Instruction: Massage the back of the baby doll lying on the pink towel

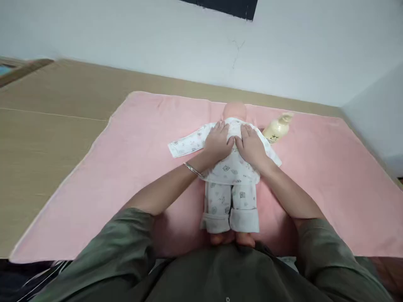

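A baby doll point(231, 184) in white printed clothes lies on a pink towel point(132, 167), its bald head point(234, 110) pointing away from me and its bare feet near my body. My left hand point(218, 141) lies flat on the doll's upper body, fingers stretched out toward the shoulder. My right hand point(252, 144) rests flat beside it on the other shoulder, fingers together and extended. A silver bracelet point(192, 169) circles my left wrist. One empty sleeve point(185, 144) of the doll's shirt sticks out to the left.
A cream-coloured bottle point(277, 128) lies on the towel just right of the doll's head. The towel covers a tan wooden surface point(47, 126) that meets a pale wall point(189, 42) behind. My green sleeves fill the bottom of the view.
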The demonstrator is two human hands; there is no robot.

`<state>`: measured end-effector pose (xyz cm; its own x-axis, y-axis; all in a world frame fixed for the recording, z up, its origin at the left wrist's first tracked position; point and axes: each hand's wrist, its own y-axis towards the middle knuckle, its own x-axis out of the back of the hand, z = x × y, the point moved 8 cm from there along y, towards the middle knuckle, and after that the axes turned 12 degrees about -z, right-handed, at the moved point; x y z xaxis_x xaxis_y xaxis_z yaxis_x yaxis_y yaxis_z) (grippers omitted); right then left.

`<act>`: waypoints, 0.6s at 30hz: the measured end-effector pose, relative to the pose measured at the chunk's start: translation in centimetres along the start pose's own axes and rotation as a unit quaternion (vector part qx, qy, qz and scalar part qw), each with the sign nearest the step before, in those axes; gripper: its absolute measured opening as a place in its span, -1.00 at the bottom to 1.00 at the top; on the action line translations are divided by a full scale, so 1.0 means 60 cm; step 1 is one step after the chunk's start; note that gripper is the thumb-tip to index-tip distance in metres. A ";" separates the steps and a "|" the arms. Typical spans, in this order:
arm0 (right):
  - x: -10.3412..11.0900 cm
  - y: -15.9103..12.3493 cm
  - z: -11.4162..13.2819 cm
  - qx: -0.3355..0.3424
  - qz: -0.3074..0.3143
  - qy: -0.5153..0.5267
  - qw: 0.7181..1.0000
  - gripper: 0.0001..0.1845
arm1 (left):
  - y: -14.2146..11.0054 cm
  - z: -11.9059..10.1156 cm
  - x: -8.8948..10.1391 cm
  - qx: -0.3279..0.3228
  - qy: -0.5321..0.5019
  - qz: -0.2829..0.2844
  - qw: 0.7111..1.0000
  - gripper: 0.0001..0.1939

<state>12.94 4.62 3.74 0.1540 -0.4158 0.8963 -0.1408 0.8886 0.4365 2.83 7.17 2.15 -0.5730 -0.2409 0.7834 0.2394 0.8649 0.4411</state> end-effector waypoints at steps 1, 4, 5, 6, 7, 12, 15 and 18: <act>0.001 -0.005 0.003 -0.005 -0.005 -0.003 1.000 -0.42 | 0.001 0.001 -0.001 0.002 -0.007 0.010 1.000 -0.37; 0.003 -0.017 0.012 -0.012 -0.012 -0.005 1.000 -0.43 | 0.002 0.004 -0.001 0.003 -0.016 0.020 1.000 -0.32; 0.004 -0.019 0.014 -0.012 -0.011 -0.004 1.000 -0.43 | 0.002 0.003 0.000 0.000 -0.016 0.018 1.000 -0.32; 0.004 -0.019 0.014 -0.011 -0.009 -0.001 1.000 -0.43 | 0.002 0.003 0.000 -0.002 -0.014 0.012 1.000 -0.33; 0.004 -0.018 0.012 -0.010 -0.006 0.005 1.000 -0.42 | 0.001 0.003 0.000 -0.005 -0.011 0.003 1.000 -0.34; -0.009 0.001 -0.009 -0.001 0.013 0.069 0.998 -0.37 | -0.006 -0.006 0.003 -0.039 0.013 -0.058 0.997 -0.44; -0.020 0.009 -0.020 0.010 0.014 0.102 0.995 -0.34 | -0.008 -0.011 0.004 -0.057 0.024 -0.078 0.995 -0.47; -0.026 0.009 -0.025 0.009 0.006 0.114 0.993 -0.33 | -0.008 -0.012 0.002 -0.064 0.032 -0.077 0.994 -0.45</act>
<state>14.09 6.06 2.44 0.3699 -0.3485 0.8612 -0.1602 0.8892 0.4286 3.21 6.40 2.34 -0.5600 -0.3979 0.7267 0.2521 0.7537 0.6069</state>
